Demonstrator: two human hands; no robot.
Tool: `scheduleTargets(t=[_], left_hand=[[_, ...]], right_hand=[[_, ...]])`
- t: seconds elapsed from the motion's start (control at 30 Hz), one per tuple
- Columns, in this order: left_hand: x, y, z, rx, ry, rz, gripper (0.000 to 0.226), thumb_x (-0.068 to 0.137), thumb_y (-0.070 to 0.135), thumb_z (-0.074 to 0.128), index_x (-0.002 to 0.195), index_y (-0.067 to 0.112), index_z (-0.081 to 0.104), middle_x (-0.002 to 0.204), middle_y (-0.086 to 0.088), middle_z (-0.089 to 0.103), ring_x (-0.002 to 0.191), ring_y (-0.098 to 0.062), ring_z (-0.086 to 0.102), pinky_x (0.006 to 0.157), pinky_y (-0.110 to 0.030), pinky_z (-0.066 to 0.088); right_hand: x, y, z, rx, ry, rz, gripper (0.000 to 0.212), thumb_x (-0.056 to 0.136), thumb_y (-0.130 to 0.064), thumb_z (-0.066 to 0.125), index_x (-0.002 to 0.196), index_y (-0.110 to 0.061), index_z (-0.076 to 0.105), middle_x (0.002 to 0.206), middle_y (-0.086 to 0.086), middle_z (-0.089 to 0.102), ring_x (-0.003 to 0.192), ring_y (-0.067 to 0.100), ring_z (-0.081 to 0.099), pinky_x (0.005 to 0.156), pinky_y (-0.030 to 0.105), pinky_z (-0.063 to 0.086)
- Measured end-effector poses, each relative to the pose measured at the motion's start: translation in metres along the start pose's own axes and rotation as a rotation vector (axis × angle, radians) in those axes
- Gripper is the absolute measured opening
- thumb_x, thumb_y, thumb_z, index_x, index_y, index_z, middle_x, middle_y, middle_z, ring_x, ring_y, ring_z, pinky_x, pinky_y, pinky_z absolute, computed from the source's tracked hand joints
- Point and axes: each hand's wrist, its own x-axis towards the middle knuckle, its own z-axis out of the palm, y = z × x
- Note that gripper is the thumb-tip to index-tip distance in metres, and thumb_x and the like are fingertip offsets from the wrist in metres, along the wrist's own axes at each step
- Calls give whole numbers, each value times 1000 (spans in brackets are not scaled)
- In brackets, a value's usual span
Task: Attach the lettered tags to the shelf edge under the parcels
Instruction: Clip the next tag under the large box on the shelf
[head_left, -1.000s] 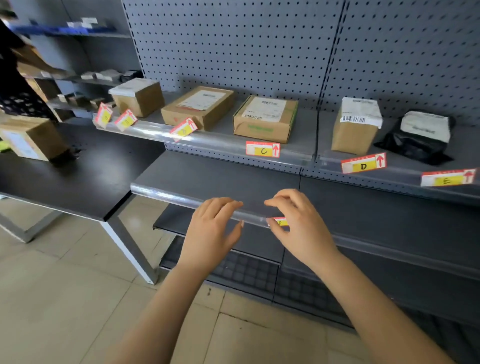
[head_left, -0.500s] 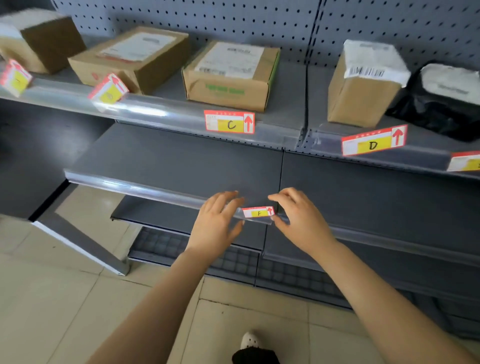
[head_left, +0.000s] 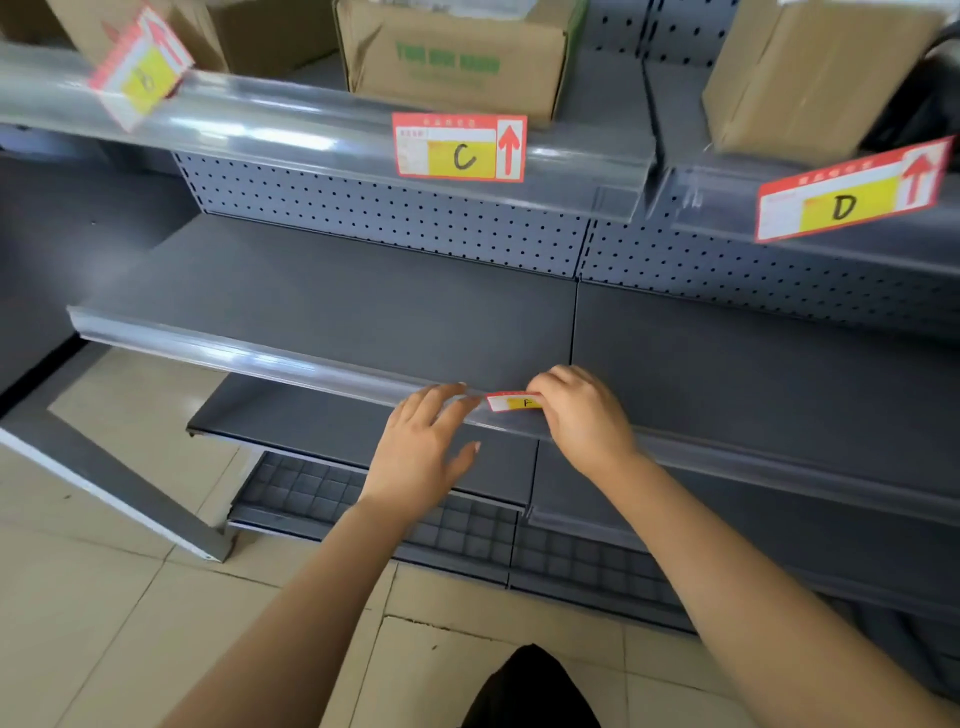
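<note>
A dark shape (head_left: 530, 686), too cropped to identify, sits at the near edge above the pale floor tiles (head_left: 104, 597) as a person reaches both bare arms toward grey shop shelving. The left hand (head_left: 421, 452) is spread and relaxed and holds nothing. Its fingertips rest on the clear strip (head_left: 260, 358) along the front edge of the lower shelf (head_left: 337, 301). Just to its right, the right hand (head_left: 584, 415) has its fingers curled over the right end of the F tag (head_left: 511, 401), gripping it against that same strip. The tag lies level along the strip, its left end showing between the two hands and its letter partly covered.

Farther back, a perforated back panel (head_left: 389, 208) rises to the upper shelf. There the upper strip (head_left: 285, 124) carries the C tag (head_left: 460, 147) squarely under a cardboard parcel (head_left: 457, 57) with green print. To the right, the D tag (head_left: 847, 200) sits tilted under a second cardboard parcel (head_left: 810, 67), with a black parcel (head_left: 930, 104) at the far right edge. To the left, a blurred tag (head_left: 139, 67) hangs askew, its letter unreadable, in front of a third cardboard parcel (head_left: 234, 31).
</note>
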Motion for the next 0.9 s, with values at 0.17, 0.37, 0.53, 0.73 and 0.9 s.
scheduleTargets(t=[0.17, 0.37, 0.53, 0.73, 0.9], left_hand=[[12, 23, -64, 21, 16, 37, 45, 80, 24, 72, 123, 17, 57, 131, -6, 55, 117, -28, 52, 98, -43, 43], [23, 76, -141, 20, 9, 239, 53, 84, 23, 69, 134, 14, 53, 135, -5, 54, 121, -26, 52, 102, -41, 41], [23, 113, -166, 3, 142, 450, 50, 88, 22, 67, 134, 10, 54, 131, -5, 58, 119, -24, 52, 105, -36, 37], [18, 164, -152, -70, 260, 610, 38, 90, 24, 67, 124, 9, 62, 114, -3, 66, 101, -23, 58, 97, -36, 41], [26, 218, -141, -142, 221, 667, 41, 89, 31, 67, 125, 11, 62, 113, -2, 66, 101, -20, 57, 96, -34, 41]], right_hand=[[-7, -25, -67, 176, 77, 25, 8, 87, -5, 61, 88, -11, 66, 83, 3, 62, 72, 23, 56, 59, 39, 49], [-34, -62, -171, 380, 104, 57, 11, 88, -10, 63, 95, -16, 68, 89, -6, 62, 80, 8, 57, 70, 26, 49], [-66, -68, -233, 575, 72, 98, 19, 84, -7, 67, 97, -20, 72, 90, -10, 66, 85, 6, 61, 76, 19, 49], [-128, -55, -268, 595, 111, 214, 21, 86, -7, 66, 100, -20, 71, 96, -10, 66, 91, 7, 62, 81, 25, 52], [-174, -36, -297, 483, 109, 287, 45, 78, -26, 76, 121, -29, 59, 113, -16, 52, 104, 2, 54, 87, 18, 45]])
